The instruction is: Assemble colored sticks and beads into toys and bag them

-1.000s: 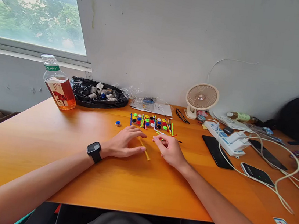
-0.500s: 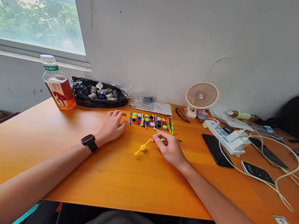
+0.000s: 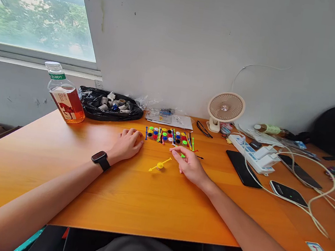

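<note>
My left hand (image 3: pixel 127 142), a black watch on its wrist, lies on the orange table (image 3: pixel 54 176) with its fingers curled down just left of a cluster of small coloured discs and thin sticks (image 3: pixel 170 136). Whatever is under the fingers is hidden. My right hand (image 3: pixel 189 166) sits in front of the cluster, thumb and forefinger pinched on a small green piece (image 3: pixel 182 156). A yellow stick with a yellow disc on it (image 3: pixel 160 165) lies loose on the table between my hands, touching neither.
A bottle of amber drink (image 3: pixel 65 96) and a black bag of small parts (image 3: pixel 109 105) stand at the back left. Papers (image 3: pixel 170 119), glasses (image 3: pixel 203 129) and a small fan (image 3: pixel 226 109) line the wall. A power strip (image 3: pixel 253 154), phones (image 3: pixel 242 167) and cables (image 3: pixel 315 204) fill the right.
My left hand let go of the yellow stick and moved back-left, covering the spot where a small blue disc lay. The yellow stick now lies free. My right hand shifted slightly back.
</note>
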A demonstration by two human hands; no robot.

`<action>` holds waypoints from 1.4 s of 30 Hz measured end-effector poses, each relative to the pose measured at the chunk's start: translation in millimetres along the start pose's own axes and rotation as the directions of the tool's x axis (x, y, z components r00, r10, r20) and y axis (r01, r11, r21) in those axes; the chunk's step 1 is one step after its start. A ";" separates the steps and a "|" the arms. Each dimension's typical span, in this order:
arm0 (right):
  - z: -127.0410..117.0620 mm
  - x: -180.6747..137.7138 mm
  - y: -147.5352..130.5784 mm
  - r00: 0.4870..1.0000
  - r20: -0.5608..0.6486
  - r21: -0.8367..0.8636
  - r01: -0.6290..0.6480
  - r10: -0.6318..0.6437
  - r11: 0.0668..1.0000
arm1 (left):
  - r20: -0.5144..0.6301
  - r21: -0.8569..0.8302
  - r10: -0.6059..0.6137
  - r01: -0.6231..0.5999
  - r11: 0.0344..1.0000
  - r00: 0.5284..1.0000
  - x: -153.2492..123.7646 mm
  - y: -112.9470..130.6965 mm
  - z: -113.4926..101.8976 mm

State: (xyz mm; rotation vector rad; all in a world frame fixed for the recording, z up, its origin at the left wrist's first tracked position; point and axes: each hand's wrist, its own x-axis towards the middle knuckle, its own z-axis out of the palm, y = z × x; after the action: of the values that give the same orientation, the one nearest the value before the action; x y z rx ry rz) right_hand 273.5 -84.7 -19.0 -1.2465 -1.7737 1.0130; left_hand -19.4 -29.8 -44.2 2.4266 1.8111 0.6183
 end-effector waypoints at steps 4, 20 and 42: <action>1.2 0.4 0.3 1.000 0.030 0.006 0.005 -0.005 1.000 | -0.009 0.004 0.014 -0.014 1.000 1.000 -0.3 -0.9 0.9; -0.3 -9.0 -8.1 0.954 -0.097 -0.273 0.250 -0.285 0.929 | -0.005 0.036 0.016 -0.016 0.999 1.000 -0.4 -0.6 2.2; 5.7 -27.1 -22.9 0.798 0.377 -0.388 0.597 -0.470 0.702 | -0.005 0.020 0.053 -0.053 0.998 0.999 -1.3 1.3 3.6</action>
State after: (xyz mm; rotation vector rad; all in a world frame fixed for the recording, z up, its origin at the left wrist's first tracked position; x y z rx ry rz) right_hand 266.8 -116.7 -4.1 -0.7790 -2.5104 0.3837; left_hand -17.4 -30.7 -47.5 2.4957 1.7683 0.6149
